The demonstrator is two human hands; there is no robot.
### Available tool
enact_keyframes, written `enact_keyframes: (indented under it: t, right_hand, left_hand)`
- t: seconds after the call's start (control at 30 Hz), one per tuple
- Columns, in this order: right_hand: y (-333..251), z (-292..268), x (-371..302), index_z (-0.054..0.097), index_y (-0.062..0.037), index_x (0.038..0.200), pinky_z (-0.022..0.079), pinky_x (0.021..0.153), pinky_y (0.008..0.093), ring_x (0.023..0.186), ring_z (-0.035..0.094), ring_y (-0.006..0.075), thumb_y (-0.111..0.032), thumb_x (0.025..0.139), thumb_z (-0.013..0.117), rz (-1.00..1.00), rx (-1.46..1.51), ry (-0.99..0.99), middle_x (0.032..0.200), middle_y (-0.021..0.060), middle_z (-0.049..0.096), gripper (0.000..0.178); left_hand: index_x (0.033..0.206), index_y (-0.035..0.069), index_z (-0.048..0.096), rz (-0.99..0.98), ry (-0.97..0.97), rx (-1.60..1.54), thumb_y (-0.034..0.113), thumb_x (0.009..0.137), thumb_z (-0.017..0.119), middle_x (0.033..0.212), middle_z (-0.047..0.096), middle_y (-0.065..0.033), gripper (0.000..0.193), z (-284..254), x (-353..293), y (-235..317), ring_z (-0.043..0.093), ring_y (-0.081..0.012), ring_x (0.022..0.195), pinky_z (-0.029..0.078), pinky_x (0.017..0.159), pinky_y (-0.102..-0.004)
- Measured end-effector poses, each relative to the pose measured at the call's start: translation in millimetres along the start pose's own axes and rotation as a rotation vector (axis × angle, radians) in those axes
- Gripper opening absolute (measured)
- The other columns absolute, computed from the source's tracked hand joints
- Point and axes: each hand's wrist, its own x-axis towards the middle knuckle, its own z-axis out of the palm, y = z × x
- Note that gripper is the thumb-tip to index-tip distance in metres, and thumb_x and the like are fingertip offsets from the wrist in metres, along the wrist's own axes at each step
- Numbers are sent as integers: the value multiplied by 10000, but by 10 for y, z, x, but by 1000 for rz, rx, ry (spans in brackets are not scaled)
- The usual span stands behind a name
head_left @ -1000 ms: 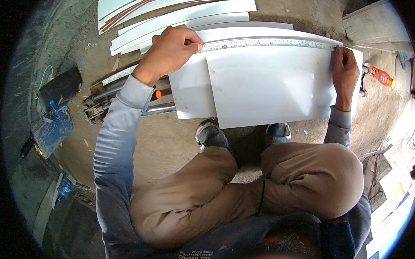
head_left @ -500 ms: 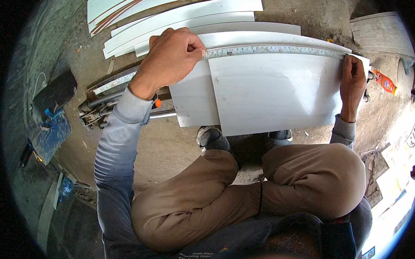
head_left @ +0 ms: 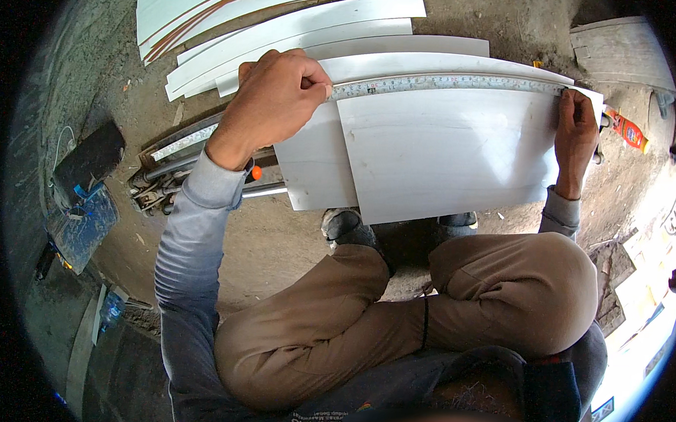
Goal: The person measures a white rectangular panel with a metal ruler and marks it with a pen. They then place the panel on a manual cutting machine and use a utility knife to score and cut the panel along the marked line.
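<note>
A tape measure blade (head_left: pixel 447 82) stretches from left to right along the far part of some white panels. My left hand (head_left: pixel 275 97) pinches the blade at its left end. At the other end, near the panels' right corner, my right hand (head_left: pixel 577 119) is closed on the blade with its fingertips pressed together. Below the blade lies a large white panel (head_left: pixel 444 151), and a second white panel (head_left: pixel 314 158) shows from under its left side. Both panels rest in front of my feet. The tape's case cannot be made out.
Several long white strips (head_left: pixel 284 49) lie beyond the panels, with thin brown strips (head_left: pixel 199 20) on top. A metal tool with an orange knob (head_left: pixel 257 172) is at left. A red bottle (head_left: pixel 627 132) lies at right. A dark bag (head_left: pixel 90 154) sits far left.
Almost nothing differs. My left hand has shifted very slightly left, and both hands keep their hold on the tape measure blade.
</note>
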Motion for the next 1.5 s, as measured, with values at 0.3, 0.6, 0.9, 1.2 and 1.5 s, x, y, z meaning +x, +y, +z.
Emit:
enact_keyframes:
  t: [0.3,0.6,0.9,1.2,1.5]
  right_hand:
    - [-21,-14,4,750,-51,1105,538,725,358,760,676,194,-305,1061,668,20,-6,-14,884,117,751,270]
    - [-47,30,-30,732,-54,1072,552,742,371,768,681,222,-212,1067,644,-96,24,44,909,129,748,181]
    - [-126,-3,-59,667,-1,1024,561,763,429,821,697,356,-60,978,659,-103,196,87,943,195,694,76]
    - [-217,-43,-42,623,-21,976,559,691,470,763,680,386,-128,975,686,-111,166,110,914,179,660,124]
    - [-123,-41,-29,613,-16,931,555,709,477,785,692,396,-155,977,681,-97,208,60,858,184,689,161]
  left_hand:
    - [983,20,802,0,2,-32,223,949,761,909,717,-90,210,-7,-5,4,703,-201,816,561,800,-362]
    - [991,25,789,-17,16,-2,204,938,755,942,730,-110,190,4,-22,-16,710,-227,840,559,810,-373]
    - [935,6,756,1,48,20,148,919,752,896,677,-101,143,9,-5,143,647,-241,809,503,783,-396]
    - [960,-22,733,-63,-5,-75,63,908,737,889,623,-70,99,-1,11,181,583,-202,795,492,780,-347]
    - [998,-35,731,-64,3,-62,74,924,729,905,637,-82,131,6,-18,196,615,-193,796,504,770,-337]
